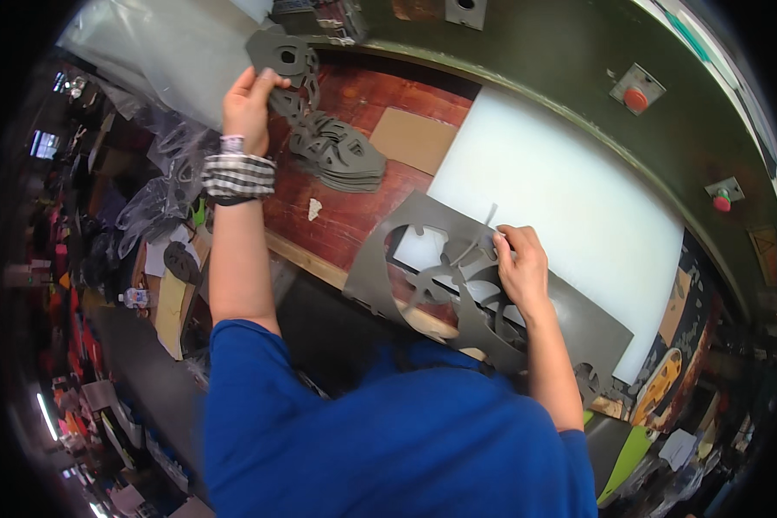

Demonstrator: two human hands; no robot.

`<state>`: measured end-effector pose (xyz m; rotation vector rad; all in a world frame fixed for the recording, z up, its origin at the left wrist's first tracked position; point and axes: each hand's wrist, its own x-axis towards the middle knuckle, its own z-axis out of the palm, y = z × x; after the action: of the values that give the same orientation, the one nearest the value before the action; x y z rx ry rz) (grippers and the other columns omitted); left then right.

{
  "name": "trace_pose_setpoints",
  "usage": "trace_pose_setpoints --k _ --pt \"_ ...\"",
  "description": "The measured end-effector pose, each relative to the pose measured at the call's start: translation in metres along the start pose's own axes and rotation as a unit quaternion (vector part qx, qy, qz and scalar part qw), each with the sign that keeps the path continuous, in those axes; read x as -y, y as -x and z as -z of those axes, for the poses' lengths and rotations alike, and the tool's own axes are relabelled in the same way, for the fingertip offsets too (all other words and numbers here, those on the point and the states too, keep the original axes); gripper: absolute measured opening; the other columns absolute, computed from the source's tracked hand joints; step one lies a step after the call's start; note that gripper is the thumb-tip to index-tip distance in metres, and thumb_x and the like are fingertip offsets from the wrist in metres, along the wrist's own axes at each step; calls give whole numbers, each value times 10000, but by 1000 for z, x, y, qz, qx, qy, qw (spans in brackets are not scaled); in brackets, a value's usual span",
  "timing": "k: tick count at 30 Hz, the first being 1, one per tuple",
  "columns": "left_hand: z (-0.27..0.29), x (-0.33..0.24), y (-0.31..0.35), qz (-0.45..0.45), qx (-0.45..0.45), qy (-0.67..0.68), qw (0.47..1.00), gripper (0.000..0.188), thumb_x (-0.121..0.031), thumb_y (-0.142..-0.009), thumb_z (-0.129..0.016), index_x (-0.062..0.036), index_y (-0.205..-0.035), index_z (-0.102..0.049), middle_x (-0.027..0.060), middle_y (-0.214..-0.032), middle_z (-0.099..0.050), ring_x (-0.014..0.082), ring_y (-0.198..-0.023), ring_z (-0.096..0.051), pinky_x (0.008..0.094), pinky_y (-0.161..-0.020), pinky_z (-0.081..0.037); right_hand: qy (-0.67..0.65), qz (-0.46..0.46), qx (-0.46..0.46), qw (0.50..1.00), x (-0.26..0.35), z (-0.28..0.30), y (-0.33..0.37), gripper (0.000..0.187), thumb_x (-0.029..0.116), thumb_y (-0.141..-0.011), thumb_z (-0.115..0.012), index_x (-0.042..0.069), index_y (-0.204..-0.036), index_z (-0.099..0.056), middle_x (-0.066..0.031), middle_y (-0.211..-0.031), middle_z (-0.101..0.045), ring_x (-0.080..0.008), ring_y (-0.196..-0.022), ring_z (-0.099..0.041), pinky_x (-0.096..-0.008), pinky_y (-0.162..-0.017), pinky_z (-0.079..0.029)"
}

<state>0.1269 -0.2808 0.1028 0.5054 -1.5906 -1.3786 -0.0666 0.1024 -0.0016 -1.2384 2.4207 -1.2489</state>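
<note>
The left arm (pixel 243 272) reaches far out, almost straight up from the body. On its wrist there is a black and white checked band (pixel 238 175), with a thin pale band (pixel 232 144) just next to it on the hand side. The left hand (pixel 249 108) is at the end, with its thumb and fingers bent in to grip. The right arm (pixel 556 363) does not reach as far. It leans in a little to the left, and its wrist is bare. The right hand (pixel 523 268) has its knuckles up and its fingers curled, with the thumb close to the pointer finger. The two hands are well apart. Both blue sleeves leave the forearms bare.
</note>
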Motion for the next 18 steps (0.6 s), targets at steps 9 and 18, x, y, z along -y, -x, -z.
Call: trace_pose_setpoints --k 9,18 --pt "1 8 -25 -168 -130 -306 928 289 -113 -962 -529 50 -1198 -565 132 -959 -665 164 -825 -636 284 -762 -505 4 -1 -64 998 -7 35 37 154 -5 -814 -654 -22 -967 -658 -155 -985 -612 -286 -917 -607 -332 -812 -490" --pt "-12 109 77 -405 251 -427 768 380 -31 -760 -558 -21 -1136 -604 97 -800 -526 249 -790 -537 348 -744 -500 -37 -110 -128 985 -40 76 75 77 7 -887 -585 -38 -928 -631 -97 -946 -603 -168 -842 -567 -261 -760 -463"
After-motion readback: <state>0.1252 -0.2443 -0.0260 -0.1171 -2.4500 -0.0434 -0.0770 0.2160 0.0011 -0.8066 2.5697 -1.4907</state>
